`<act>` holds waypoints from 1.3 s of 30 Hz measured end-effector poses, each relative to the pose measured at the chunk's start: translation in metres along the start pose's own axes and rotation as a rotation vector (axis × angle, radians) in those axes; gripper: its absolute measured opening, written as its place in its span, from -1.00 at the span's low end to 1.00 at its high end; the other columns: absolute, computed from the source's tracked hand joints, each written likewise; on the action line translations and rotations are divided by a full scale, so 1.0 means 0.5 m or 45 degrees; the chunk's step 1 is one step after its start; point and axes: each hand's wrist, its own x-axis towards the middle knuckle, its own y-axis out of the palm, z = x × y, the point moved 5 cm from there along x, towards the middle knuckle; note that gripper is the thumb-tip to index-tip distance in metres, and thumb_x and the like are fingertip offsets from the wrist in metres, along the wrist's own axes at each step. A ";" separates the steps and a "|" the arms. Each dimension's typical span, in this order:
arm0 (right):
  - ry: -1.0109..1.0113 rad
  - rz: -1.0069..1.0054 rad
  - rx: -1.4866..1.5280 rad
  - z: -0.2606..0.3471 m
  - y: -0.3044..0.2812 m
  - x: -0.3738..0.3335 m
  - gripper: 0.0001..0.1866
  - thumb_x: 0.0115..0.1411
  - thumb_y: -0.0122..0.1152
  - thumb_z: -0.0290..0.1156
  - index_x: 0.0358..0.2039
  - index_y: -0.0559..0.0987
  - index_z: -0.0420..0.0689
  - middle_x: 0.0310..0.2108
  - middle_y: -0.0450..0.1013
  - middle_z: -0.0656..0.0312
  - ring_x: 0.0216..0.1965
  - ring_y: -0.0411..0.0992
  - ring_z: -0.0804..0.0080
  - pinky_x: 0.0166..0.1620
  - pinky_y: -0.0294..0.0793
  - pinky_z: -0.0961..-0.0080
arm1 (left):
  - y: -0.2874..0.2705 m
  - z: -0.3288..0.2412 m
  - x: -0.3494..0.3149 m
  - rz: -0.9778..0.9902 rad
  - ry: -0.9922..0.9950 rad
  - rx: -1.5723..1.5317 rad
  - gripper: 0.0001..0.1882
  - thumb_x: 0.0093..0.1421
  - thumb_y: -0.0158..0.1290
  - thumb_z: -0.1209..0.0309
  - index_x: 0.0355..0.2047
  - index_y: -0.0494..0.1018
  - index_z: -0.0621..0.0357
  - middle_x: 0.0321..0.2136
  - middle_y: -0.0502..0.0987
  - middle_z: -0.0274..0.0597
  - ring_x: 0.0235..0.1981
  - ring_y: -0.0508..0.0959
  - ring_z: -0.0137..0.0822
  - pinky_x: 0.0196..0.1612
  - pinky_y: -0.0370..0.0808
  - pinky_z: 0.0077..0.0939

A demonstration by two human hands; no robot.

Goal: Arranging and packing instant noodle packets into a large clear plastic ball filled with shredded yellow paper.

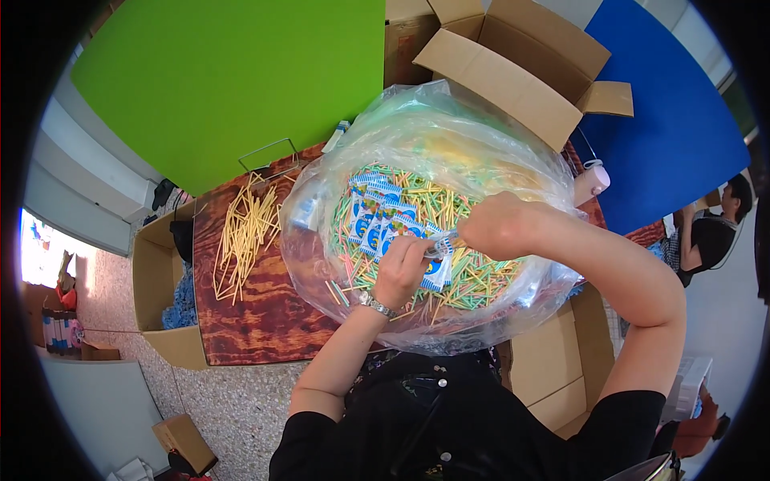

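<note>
A big clear plastic bag (315, 268) lies open on the table, full of short thin pastel sticks (429, 192) in green, pink and yellow. Several small blue-and-white packets (377, 212) rest in an overlapping row on the sticks. Over them, my left hand (401, 271), with a metal watch at its wrist, pinches one end of a small clear-and-blue packet (442, 243). My right hand (499, 227) is closed at the packet's other end; its fingers are partly hidden, as is what the packet holds.
Longer yellow sticks (247, 236) lie loose on the red-brown wood table (269, 330), left of the bag. An open carton (499, 76) stands behind it, another carton (167, 341) at the left edge. Green (233, 80) and blue (666, 112) panels rise behind. A person (714, 232) is at far right.
</note>
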 end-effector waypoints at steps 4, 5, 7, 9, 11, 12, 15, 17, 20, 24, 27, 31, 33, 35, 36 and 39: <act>-0.001 0.015 -0.028 0.019 -0.034 0.000 -0.84 0.09 0.10 -0.46 -0.31 0.56 -0.19 -0.39 0.56 0.00 -0.30 0.56 0.07 -0.27 0.54 0.19 | 0.004 -0.009 0.008 0.025 0.036 0.026 -0.53 -0.16 0.16 0.71 -0.14 0.46 0.28 -0.40 0.49 -0.09 -0.38 0.52 -0.14 -0.31 0.50 -0.34; 0.013 -0.032 -0.049 0.024 -0.048 -0.002 -0.84 0.09 0.11 -0.46 -0.31 0.56 -0.20 -0.41 0.55 0.00 -0.31 0.56 0.07 -0.28 0.54 0.20 | 0.003 -0.008 0.009 0.023 0.035 0.028 -0.53 -0.16 0.16 0.71 -0.14 0.46 0.28 -0.40 0.49 -0.09 -0.38 0.52 -0.14 -0.31 0.50 -0.34; 0.023 -0.078 -0.071 0.028 -0.060 -0.005 -0.84 0.09 0.12 -0.46 -0.31 0.55 -0.21 -0.42 0.55 0.01 -0.32 0.56 0.06 -0.29 0.53 0.20 | -0.001 -0.004 0.008 0.020 0.027 0.043 -0.47 -0.15 0.21 0.66 -0.07 0.44 0.31 -0.40 0.49 -0.10 -0.39 0.51 -0.14 -0.31 0.50 -0.32; -0.059 -0.367 -0.024 0.033 -0.084 -0.016 -0.83 0.10 0.17 -0.44 -0.28 0.55 -0.21 -0.41 0.54 0.00 -0.33 0.54 0.04 -0.30 0.53 0.21 | 0.002 -0.001 0.006 -0.007 -0.023 0.012 -0.46 -0.13 0.25 0.62 -0.05 0.44 0.31 -0.39 0.49 -0.10 -0.38 0.52 -0.15 -0.32 0.51 -0.33; -0.112 -0.586 0.072 0.028 -0.086 -0.027 -0.81 0.11 0.19 -0.42 -0.26 0.54 -0.19 -0.39 0.53 0.01 -0.34 0.53 0.04 -0.29 0.53 0.22 | 0.002 0.001 0.003 -0.032 -0.079 -0.014 -0.45 -0.11 0.29 0.58 -0.04 0.43 0.31 -0.39 0.50 -0.09 -0.38 0.53 -0.15 -0.32 0.51 -0.33; -0.166 -0.803 0.173 0.024 -0.091 -0.037 -0.80 0.11 0.22 -0.40 -0.24 0.53 -0.16 -0.38 0.51 0.02 -0.35 0.52 0.04 -0.29 0.52 0.22 | -0.003 0.004 0.000 -0.079 -0.126 -0.087 -0.45 -0.10 0.31 0.53 -0.05 0.44 0.30 -0.38 0.50 -0.09 -0.36 0.53 -0.15 -0.32 0.51 -0.36; -0.172 -1.084 0.427 -0.004 -0.079 -0.056 -0.77 0.12 0.25 -0.37 -0.21 0.51 -0.12 -0.34 0.48 0.04 -0.34 0.51 0.06 -0.28 0.51 0.23 | -0.018 0.022 -0.016 -0.113 -0.248 -0.189 -0.47 -0.09 0.35 0.46 -0.07 0.46 0.26 -0.34 0.52 -0.07 -0.33 0.55 -0.15 -0.31 0.51 -0.40; -0.164 -1.207 0.580 -0.022 -0.023 -0.035 -0.76 0.12 0.25 -0.33 -0.22 0.49 -0.10 -0.36 0.47 0.05 -0.34 0.51 0.03 -0.27 0.51 0.21 | -0.032 0.035 -0.027 -0.101 -0.301 -0.178 -0.52 -0.06 0.34 0.45 -0.10 0.47 0.21 -0.29 0.54 -0.08 -0.32 0.57 -0.16 -0.30 0.51 -0.41; -0.004 -1.175 0.692 -0.028 0.114 0.047 -0.70 0.09 0.28 -0.24 -0.22 0.47 -0.09 -0.36 0.46 0.05 -0.32 0.50 0.01 -0.25 0.50 0.20 | -0.040 0.097 -0.079 0.025 -0.641 -0.436 -0.63 0.05 0.26 0.49 -0.12 0.47 0.26 -0.22 0.56 -0.16 -0.28 0.57 -0.37 -0.23 0.51 -0.51; 0.340 -1.053 0.717 -0.019 0.223 0.145 -0.55 -0.01 0.37 -0.12 -0.18 0.45 -0.07 -0.26 0.44 0.05 -0.20 0.47 0.05 -0.18 0.50 0.21 | -0.041 0.159 -0.135 0.121 -0.923 -0.473 -0.67 0.11 0.21 0.43 -0.11 0.47 0.24 -0.34 0.60 -0.18 -0.35 0.58 -0.45 -0.28 0.51 -0.52; 0.446 -1.009 0.687 -0.024 0.243 0.175 -0.49 -0.05 0.40 -0.08 -0.17 0.44 -0.06 -0.19 0.41 0.04 -0.13 0.43 0.05 -0.14 0.49 0.23 | -0.034 0.163 -0.131 0.123 -0.888 -0.293 -0.72 0.11 0.21 0.40 -0.19 0.48 0.26 -0.38 0.60 -0.15 -0.40 0.57 -0.42 -0.33 0.49 -0.53; 0.336 -1.158 0.737 -0.025 0.251 0.187 -0.62 -0.01 0.37 -0.17 -0.25 0.46 -0.05 -0.30 0.46 0.17 -0.18 0.45 0.16 -0.22 0.48 0.28 | 0.001 0.183 -0.143 0.057 -0.962 0.020 -0.80 0.04 0.24 0.39 -0.42 0.45 0.19 -0.49 0.51 -0.15 -0.41 0.50 -0.22 -0.31 0.41 -0.31; 0.317 -1.233 0.669 -0.026 0.259 0.193 -0.70 0.00 0.33 -0.24 -0.29 0.47 -0.04 -0.35 0.46 0.21 -0.21 0.46 0.20 -0.25 0.48 0.29 | 0.001 0.155 -0.131 -0.101 -0.610 0.476 -0.81 0.02 0.26 0.39 -0.47 0.46 0.16 -0.47 0.47 -0.17 -0.37 0.48 -0.18 -0.27 0.40 -0.29; 0.297 -1.307 0.599 -0.026 0.262 0.190 -0.78 0.00 0.29 -0.31 -0.34 0.48 -0.04 -0.39 0.47 0.25 -0.25 0.46 0.25 -0.28 0.48 0.31 | 0.014 0.159 -0.140 -0.136 -0.691 0.435 -0.80 0.00 0.25 0.41 -0.52 0.42 0.14 -0.45 0.44 -0.15 -0.30 0.43 -0.11 -0.18 0.34 -0.18; 0.262 -1.378 0.478 -0.022 0.259 0.184 -0.82 -0.01 0.25 -0.36 -0.36 0.49 -0.02 -0.42 0.46 0.27 -0.28 0.46 0.28 -0.30 0.48 0.32 | 0.017 0.162 -0.146 -0.116 -0.757 0.395 -0.81 0.00 0.25 0.41 -0.49 0.43 0.15 -0.41 0.46 -0.12 -0.27 0.44 -0.10 -0.16 0.35 -0.19; 0.224 -1.409 0.315 -0.022 0.257 0.168 -0.83 -0.05 0.18 -0.43 -0.37 0.52 0.01 -0.41 0.47 0.31 -0.29 0.46 0.33 -0.33 0.48 0.34 | 0.007 0.156 -0.142 -0.119 -0.762 0.411 -0.79 0.02 0.24 0.41 -0.37 0.46 0.18 -0.32 0.47 -0.07 -0.19 0.44 -0.08 -0.10 0.34 -0.19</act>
